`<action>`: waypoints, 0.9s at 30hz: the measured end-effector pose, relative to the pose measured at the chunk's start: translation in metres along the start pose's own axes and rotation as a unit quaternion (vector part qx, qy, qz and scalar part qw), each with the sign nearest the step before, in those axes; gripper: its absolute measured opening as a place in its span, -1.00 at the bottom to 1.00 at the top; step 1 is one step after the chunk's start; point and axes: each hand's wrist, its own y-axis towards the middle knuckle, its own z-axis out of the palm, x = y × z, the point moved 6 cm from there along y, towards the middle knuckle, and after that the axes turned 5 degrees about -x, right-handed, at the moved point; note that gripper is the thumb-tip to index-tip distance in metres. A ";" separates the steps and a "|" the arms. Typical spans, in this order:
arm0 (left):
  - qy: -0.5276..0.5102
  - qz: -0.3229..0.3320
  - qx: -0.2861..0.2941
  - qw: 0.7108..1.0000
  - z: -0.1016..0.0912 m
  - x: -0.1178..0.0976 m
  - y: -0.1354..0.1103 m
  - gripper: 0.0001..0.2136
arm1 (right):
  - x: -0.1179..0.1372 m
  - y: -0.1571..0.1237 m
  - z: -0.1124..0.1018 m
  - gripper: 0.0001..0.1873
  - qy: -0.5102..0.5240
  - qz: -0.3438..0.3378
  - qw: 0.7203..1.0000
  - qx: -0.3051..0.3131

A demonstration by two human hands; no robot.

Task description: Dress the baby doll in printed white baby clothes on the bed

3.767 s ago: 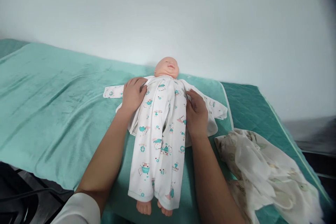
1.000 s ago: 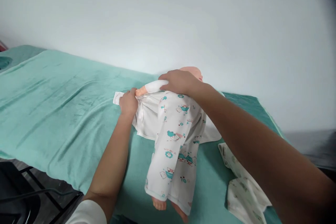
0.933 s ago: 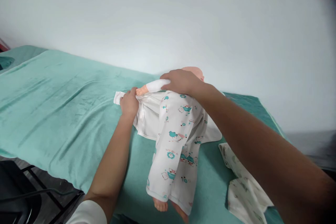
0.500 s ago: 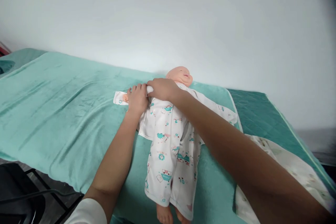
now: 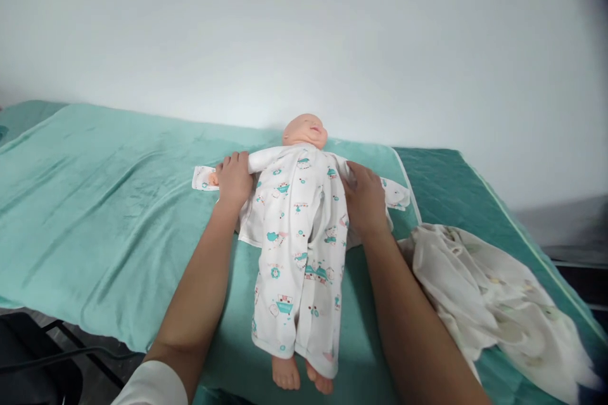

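A baby doll (image 5: 306, 130) lies on its back with its head toward the wall. It wears white printed pants (image 5: 282, 278) pulled high over the chest, and bare feet stick out of the legs. A matching white shirt (image 5: 249, 231) spreads out underneath, its sleeves stretched to both sides. My left hand (image 5: 235, 178) is wrapped round the doll's arm in the left sleeve; the doll's small hand shows near the cuff. On the other side my right hand (image 5: 367, 199) curls over the right sleeve (image 5: 396, 193), its fingertips partly hidden.
A light green blanket (image 5: 104, 202) covers the bed, with a darker green quilted cover (image 5: 427, 180) at the right. A crumpled cream cloth (image 5: 479, 291) lies at the right. Behind is a white wall (image 5: 304, 31). A black chair (image 5: 38, 361) stands at the lower left.
My right hand has moved from the left shoulder area across the doll to the right sleeve. My left hand stays on the left sleeve. The view has shifted slightly.
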 end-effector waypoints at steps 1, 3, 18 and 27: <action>-0.014 -0.002 -0.004 1.000 0.000 0.000 0.000 -0.65 | 0.000 0.001 0.002 -0.57 -0.014 0.005 1.000 0.001; -0.053 -0.002 -0.018 0.998 -0.002 -0.001 -0.002 -0.61 | 0.001 0.006 0.003 -0.59 -0.040 0.023 0.999 -0.007; -0.179 0.293 0.049 0.938 -0.068 -0.151 -0.027 -0.75 | -0.018 0.017 0.004 -0.61 -0.054 0.075 0.995 -0.044; 0.089 0.325 0.271 0.902 -0.006 -0.235 0.001 -0.69 | -0.026 0.022 0.000 -0.66 -0.002 0.084 0.996 -0.022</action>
